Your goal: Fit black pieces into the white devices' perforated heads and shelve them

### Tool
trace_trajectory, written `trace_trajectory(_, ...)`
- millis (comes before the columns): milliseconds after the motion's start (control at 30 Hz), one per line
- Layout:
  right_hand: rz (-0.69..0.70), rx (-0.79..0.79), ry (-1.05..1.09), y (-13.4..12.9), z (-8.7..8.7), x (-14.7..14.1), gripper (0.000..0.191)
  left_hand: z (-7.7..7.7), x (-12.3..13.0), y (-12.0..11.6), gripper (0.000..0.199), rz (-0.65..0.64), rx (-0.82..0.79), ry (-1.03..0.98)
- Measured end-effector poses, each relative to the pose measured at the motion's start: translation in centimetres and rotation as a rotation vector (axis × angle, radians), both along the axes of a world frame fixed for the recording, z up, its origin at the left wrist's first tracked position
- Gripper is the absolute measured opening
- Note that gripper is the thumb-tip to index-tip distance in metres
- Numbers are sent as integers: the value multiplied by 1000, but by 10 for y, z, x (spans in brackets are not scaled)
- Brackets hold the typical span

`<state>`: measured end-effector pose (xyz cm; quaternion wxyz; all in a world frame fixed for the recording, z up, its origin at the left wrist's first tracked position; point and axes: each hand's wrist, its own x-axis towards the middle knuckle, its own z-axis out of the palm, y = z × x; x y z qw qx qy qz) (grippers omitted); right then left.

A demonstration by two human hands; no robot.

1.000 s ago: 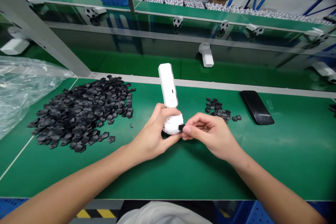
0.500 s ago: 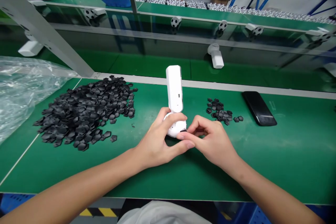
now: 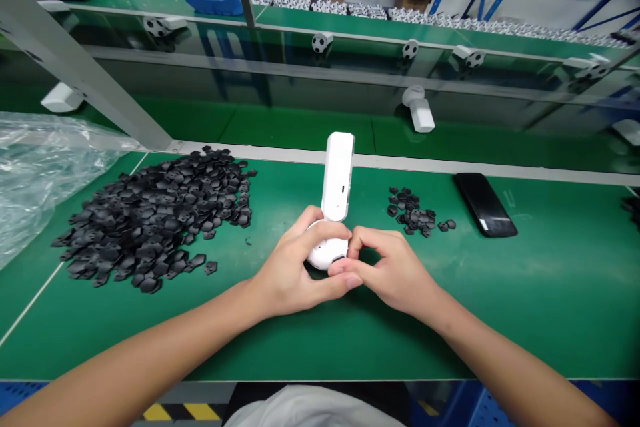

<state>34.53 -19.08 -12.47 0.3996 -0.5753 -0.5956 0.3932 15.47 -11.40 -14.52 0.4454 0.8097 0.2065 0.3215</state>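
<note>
Left hand (image 3: 285, 273) beside right hand (image 3: 403, 270), fingers (image 3: 369, 236) bent

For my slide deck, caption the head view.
Left hand gripping a white device, right hand at a black piece on its round end.

From the head, above the near edge of the counter (image 3: 540, 307), we look forward and down, close over left hand (image 3: 285, 273) and right hand (image 3: 397, 270), past the far edge.

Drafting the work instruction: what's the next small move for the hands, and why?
Probably a light press by the right hand on the black piece: its thumb is at the piece, by the rounded end of the white device, which the left hand grips. Seating can't be judged.
</note>
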Motion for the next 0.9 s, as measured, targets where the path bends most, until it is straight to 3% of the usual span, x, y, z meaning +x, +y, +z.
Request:
trace_trajectory(133,224,104,-90,4,9,25,28,-3,-6,8,30,-77,-120,-41)
trace_trajectory(167,206,125,-125,6,11,36,30,-2,-9,9,25,-79,-137,-36)
trace_trajectory(300,-97,132,-493,14,9,83,30,6,-17,10,16,-94,-230,-50)
trace_trajectory(433,-51,46,-760,22,-7,119,26,12,-18,9,16,-100,-278,-34)
trace_trajectory(633,-7,22,-802,26,-16,132,25,8,-16,8,55,-72,-206,20)
trace_trajectory(700,-13,31,-771,27,-16,132,28,5,-16,8,60,-51,-205,45)
trace_trajectory(800,-87,22,-694,30,-17,129,27,-1,-16,7,72,-12,-223,28)
trace_trajectory(900,-185,59,-568,31,-17,117,25,-4,-14,7,100,46,-308,-29)
